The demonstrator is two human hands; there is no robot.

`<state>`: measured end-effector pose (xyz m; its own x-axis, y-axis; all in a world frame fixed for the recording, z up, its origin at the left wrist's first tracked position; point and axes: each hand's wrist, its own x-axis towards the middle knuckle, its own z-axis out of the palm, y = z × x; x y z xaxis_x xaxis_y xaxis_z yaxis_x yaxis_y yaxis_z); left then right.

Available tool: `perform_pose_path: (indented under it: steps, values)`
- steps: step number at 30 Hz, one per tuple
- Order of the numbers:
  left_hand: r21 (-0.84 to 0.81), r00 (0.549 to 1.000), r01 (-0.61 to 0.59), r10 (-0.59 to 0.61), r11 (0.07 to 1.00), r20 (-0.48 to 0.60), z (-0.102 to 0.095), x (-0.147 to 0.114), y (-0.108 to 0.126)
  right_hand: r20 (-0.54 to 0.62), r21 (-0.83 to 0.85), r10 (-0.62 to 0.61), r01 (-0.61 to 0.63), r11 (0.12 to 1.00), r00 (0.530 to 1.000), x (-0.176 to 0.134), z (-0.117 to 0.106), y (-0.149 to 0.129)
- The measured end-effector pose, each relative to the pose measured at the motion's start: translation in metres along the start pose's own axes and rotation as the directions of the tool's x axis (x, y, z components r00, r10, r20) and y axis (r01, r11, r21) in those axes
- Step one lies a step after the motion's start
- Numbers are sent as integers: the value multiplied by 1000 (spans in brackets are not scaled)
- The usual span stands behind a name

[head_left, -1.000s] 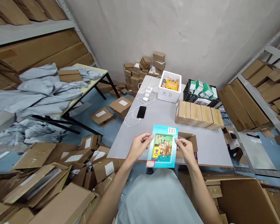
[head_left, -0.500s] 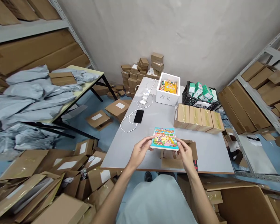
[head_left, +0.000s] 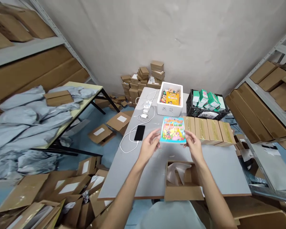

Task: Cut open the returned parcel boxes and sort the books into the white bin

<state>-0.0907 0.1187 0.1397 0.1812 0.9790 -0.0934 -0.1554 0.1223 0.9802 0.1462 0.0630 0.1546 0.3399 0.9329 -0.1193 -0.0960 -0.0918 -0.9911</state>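
A colourful children's book (head_left: 173, 129), its cartoon cover facing up, is held above the grey table (head_left: 131, 171). My left hand (head_left: 150, 143) pinches its left edge, and my right hand (head_left: 193, 145) grips its lower right edge. Below the book, near the table's front edge, an open cardboard box (head_left: 184, 190) holds crumpled pale wrapping. Behind the book stands a white foam box (head_left: 169, 108) with an orange-yellow book and other small items in it. Several taped cardboard boxes (head_left: 202, 129) stand in a row just right of my right hand.
A black phone (head_left: 139, 133) on a white cable lies left of my hands, near a power strip (head_left: 147, 108). A black crate (head_left: 206, 112) holds green-and-white boxes. Grey bags (head_left: 26, 111) cover the left table. Cardboard boxes (head_left: 69, 187) crowd the floor, and shelves stand on both sides.
Both hands have carried the book away from my body, towards the foam box. The open cardboard box beneath is now uncovered, with its wrapping showing. The camera view has tilted up slightly.
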Motion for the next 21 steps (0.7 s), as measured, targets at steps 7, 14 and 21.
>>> perform_pose_path:
  steps: [7,14,21]
  values:
    - [1,874,-413,396,911,-283,16,124,71,-67,406,26,3,914,997,140,29,-37]
    - [155,960,-111,146,982,-238,-14,40,-50,-34,218,131,-120,969,991,74,-44,39]
    - [118,925,360,-338,925,-171,-48,-79,-159,-353,44,281,-284,958,892,-49,-187,104]
